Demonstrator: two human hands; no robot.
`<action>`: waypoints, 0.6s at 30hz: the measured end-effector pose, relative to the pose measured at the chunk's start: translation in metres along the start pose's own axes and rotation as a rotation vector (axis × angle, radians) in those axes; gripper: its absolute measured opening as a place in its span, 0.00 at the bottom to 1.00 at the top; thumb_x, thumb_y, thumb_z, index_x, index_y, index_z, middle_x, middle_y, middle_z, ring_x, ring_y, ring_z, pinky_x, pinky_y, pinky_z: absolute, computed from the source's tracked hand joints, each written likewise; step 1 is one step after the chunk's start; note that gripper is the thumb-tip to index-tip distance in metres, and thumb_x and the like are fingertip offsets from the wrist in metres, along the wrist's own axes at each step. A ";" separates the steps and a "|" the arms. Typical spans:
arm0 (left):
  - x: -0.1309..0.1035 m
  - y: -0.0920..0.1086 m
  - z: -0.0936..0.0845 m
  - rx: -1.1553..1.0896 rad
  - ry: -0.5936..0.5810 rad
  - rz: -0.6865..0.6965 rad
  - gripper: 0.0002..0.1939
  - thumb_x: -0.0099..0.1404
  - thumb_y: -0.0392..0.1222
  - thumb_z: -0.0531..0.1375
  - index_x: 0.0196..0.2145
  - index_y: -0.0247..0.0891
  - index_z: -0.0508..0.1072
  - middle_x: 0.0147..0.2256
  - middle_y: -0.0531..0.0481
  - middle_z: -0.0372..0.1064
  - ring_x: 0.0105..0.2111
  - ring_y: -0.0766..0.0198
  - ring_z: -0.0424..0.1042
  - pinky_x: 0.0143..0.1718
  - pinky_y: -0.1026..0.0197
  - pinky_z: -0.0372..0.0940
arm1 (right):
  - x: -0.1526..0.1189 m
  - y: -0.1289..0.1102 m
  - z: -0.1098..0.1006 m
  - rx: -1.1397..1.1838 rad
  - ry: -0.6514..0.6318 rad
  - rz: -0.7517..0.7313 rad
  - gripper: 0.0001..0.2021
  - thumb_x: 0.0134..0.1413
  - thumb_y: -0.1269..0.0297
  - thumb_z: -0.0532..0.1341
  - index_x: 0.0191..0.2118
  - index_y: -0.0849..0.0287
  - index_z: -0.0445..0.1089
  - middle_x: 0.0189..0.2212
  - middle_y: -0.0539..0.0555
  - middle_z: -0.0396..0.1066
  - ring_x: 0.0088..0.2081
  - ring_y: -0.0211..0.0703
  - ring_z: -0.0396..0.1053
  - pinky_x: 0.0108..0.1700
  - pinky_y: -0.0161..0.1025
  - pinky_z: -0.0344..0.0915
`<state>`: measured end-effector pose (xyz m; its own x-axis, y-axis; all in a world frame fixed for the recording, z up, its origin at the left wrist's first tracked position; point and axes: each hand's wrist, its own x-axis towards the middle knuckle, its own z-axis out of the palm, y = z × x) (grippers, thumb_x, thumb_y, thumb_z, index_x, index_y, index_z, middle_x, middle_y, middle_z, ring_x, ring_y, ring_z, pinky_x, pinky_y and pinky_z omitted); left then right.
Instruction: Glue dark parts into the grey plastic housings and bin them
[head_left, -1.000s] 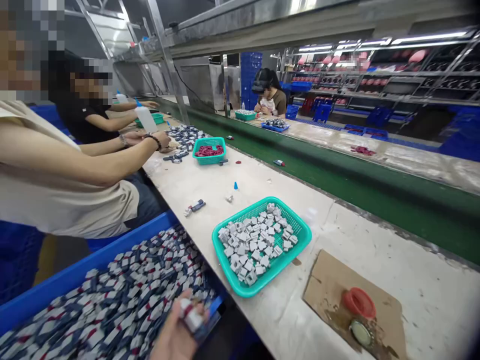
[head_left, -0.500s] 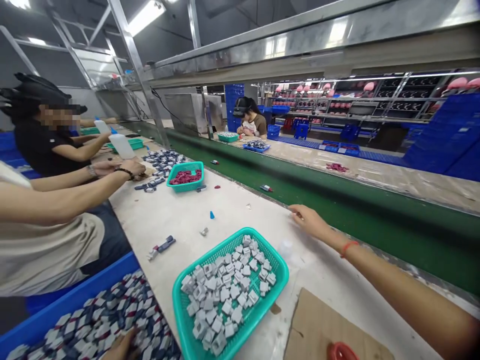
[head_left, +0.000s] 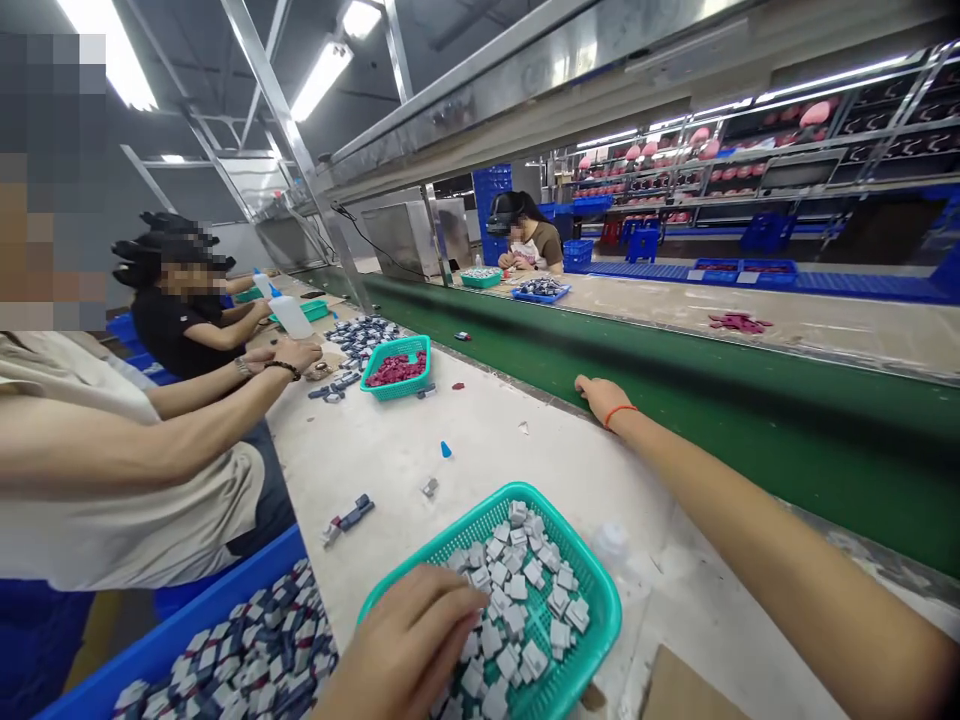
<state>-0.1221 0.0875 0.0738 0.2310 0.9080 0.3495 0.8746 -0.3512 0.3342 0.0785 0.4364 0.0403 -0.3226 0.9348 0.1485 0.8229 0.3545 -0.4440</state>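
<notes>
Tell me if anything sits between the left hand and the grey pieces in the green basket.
Nothing visible does. The left hand rests directly on the grey pieces inside the green basket, fingers over the pile. The right hand lies far off, at the edge of the green conveyor belt.

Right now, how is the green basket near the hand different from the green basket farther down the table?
The near basket holds grey blocks; the far basket holds dark red pieces. The left hand rests in the near basket, while no hand touches the far basket. The near basket looks bigger, being closer to the camera. Both are teal mesh baskets on the same pale table.
</notes>
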 end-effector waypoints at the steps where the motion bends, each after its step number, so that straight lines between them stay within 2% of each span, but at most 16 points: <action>1: 0.020 0.006 0.001 0.096 -0.138 0.108 0.12 0.65 0.34 0.51 0.44 0.43 0.69 0.38 0.48 0.73 0.36 0.60 0.72 0.35 0.62 0.67 | -0.006 0.004 -0.008 0.036 0.025 0.020 0.13 0.61 0.61 0.58 0.48 0.61 0.66 0.44 0.55 0.67 0.42 0.43 0.68 0.44 0.47 0.67; 3: 0.051 0.013 0.004 0.268 -0.375 0.201 0.17 0.61 0.27 0.51 0.45 0.41 0.69 0.40 0.48 0.73 0.37 0.60 0.72 0.35 0.62 0.67 | -0.028 0.012 -0.027 0.120 0.089 0.067 0.14 0.60 0.60 0.58 0.49 0.62 0.65 0.43 0.56 0.68 0.41 0.43 0.69 0.44 0.47 0.67; 5: 0.069 0.017 0.007 0.330 -0.483 0.234 0.19 0.58 0.24 0.52 0.43 0.40 0.71 0.41 0.46 0.73 0.39 0.58 0.72 0.36 0.61 0.67 | -0.063 0.020 -0.050 0.217 0.142 0.112 0.15 0.60 0.60 0.58 0.49 0.63 0.65 0.39 0.56 0.70 0.38 0.43 0.70 0.44 0.46 0.68; 7: 0.076 0.019 0.010 0.337 -0.499 0.234 0.16 0.58 0.23 0.52 0.39 0.36 0.72 0.39 0.43 0.73 0.39 0.54 0.73 0.36 0.58 0.69 | -0.111 0.028 -0.075 0.320 0.170 0.136 0.17 0.59 0.57 0.57 0.49 0.62 0.66 0.36 0.56 0.72 0.36 0.43 0.71 0.42 0.43 0.68; 9: 0.075 0.019 0.013 0.360 -0.501 0.221 0.14 0.59 0.23 0.51 0.36 0.31 0.73 0.39 0.38 0.74 0.39 0.49 0.73 0.36 0.53 0.70 | -0.169 0.032 -0.098 0.401 0.198 0.150 0.20 0.57 0.51 0.56 0.50 0.58 0.66 0.39 0.55 0.72 0.38 0.43 0.71 0.41 0.40 0.68; 12: 0.070 0.018 0.017 0.384 -0.480 0.224 0.11 0.60 0.25 0.52 0.36 0.29 0.73 0.39 0.34 0.73 0.40 0.45 0.74 0.37 0.48 0.70 | -0.258 0.023 -0.119 0.637 0.268 0.283 0.24 0.49 0.46 0.62 0.49 0.53 0.67 0.36 0.52 0.73 0.37 0.42 0.70 0.38 0.36 0.69; 15: 0.066 0.018 0.019 0.383 -0.455 0.284 0.11 0.60 0.25 0.52 0.35 0.31 0.73 0.39 0.35 0.73 0.40 0.45 0.73 0.38 0.47 0.69 | -0.329 0.000 -0.123 1.036 0.321 0.533 0.25 0.40 0.51 0.70 0.46 0.53 0.70 0.31 0.50 0.73 0.34 0.38 0.70 0.39 0.33 0.70; 18: 0.064 0.021 0.020 0.376 -0.441 0.380 0.15 0.60 0.22 0.50 0.35 0.32 0.72 0.39 0.36 0.73 0.39 0.46 0.73 0.38 0.48 0.68 | -0.375 -0.022 -0.114 1.277 0.333 0.712 0.26 0.38 0.55 0.72 0.45 0.55 0.69 0.30 0.49 0.73 0.34 0.37 0.71 0.41 0.32 0.71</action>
<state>-0.0811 0.1424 0.0857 0.6324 0.7739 -0.0333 0.7688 -0.6324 -0.0947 0.2342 0.0804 0.0953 0.2223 0.9231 -0.3138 -0.2507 -0.2569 -0.9334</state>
